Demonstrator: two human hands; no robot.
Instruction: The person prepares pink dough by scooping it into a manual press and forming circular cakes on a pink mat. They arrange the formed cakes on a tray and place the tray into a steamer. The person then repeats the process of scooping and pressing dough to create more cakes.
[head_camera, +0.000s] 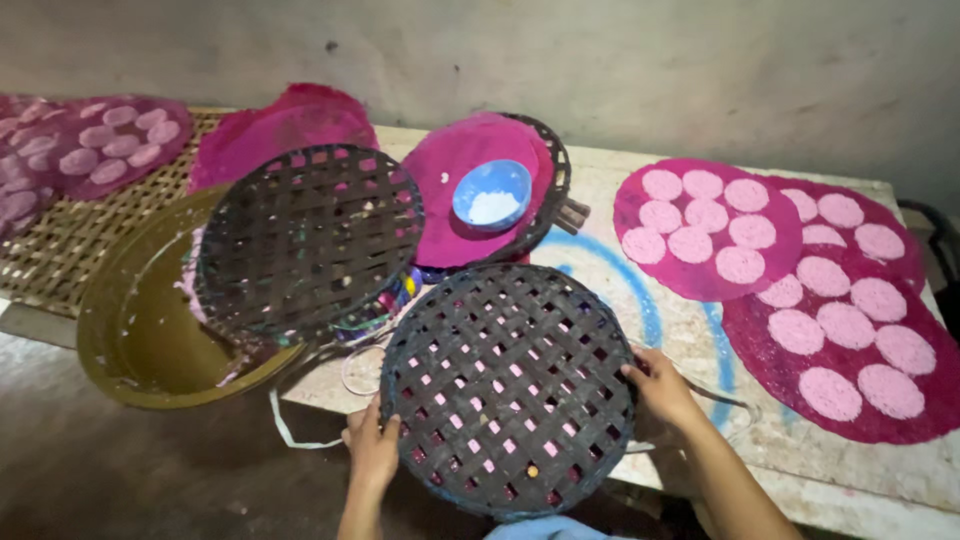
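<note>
Both hands grip one round dark woven tray (510, 385) — the left hand (371, 450) curls its fingers over the near-left rim, the right hand (660, 392) clamps the right rim. Pink shows through the lattice between them. Beyond the left fingers, a second woven tray (308, 240) leans on an olive basin (130, 340); a blue bowl (491, 194) sits further off.

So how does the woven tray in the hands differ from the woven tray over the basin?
The near woven tray is gripped at its rim by the left hand and right hand; the far woven tray leans tilted on the basin, untouched. Pink shows through the near one's gaps. Both are round, dark lattices.
</note>
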